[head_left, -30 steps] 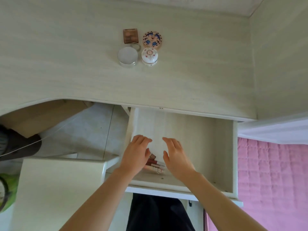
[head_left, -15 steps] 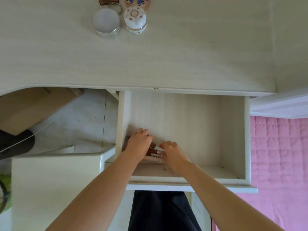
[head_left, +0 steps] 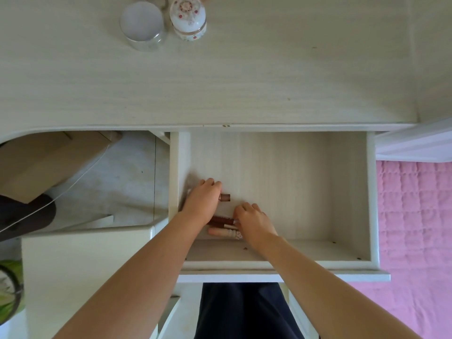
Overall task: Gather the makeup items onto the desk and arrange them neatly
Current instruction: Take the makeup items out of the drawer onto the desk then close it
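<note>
Both hands [head_left: 203, 201] cover makeup tubes [head_left: 221, 222] inside open drawer [head_left: 349, 192].

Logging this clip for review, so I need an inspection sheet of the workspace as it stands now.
Surface: pale wood desk, drawer pulled open.
Job's things: round silver tin and floral jar on the desk; brown tube and slim tubes in the drawer.
Clutter: nothing seen.
Grippers: left hand grips the brown tube; right hand curls onto the slim tubes.
Cables: thin white cord under the desk.
Surroundings: pink quilt, cardboard box.
</note>
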The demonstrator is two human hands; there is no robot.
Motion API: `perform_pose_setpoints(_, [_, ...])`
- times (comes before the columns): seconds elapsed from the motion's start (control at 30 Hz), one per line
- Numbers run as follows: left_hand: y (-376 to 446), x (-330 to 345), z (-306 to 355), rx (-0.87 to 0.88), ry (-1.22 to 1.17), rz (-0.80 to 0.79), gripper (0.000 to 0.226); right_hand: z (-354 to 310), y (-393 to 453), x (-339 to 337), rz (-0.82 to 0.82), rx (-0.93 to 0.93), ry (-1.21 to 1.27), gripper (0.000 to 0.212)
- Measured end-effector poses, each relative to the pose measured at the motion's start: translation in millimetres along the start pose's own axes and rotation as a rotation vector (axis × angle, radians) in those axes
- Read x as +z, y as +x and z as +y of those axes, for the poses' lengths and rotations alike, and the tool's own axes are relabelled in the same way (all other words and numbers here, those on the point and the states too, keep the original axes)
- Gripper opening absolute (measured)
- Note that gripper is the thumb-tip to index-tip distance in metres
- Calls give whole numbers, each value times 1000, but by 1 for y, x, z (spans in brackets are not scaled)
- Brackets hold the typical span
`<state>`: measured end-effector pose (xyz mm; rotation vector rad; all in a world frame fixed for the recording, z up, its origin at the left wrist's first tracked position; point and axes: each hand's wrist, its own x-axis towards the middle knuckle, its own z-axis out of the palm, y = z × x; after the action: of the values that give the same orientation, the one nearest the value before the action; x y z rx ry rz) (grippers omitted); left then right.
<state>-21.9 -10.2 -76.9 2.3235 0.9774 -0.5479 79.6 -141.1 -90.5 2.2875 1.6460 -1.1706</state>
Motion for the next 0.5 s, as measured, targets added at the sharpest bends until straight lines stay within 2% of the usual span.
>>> perform_pose_setpoints(0.17, [7,-14,-1,-142,-286,-12,22,5,4,-3,-17,-3,63,22])
perform_pose_setpoints(0.37, [10,-30,-1,-264,-413,-153,23,12,3,-22,-120,73,252,15])
perform_pose_setpoints(0.5, [6,-34,4,-248,-345,-210,31,12,-2,-26,-178,3,214,40])
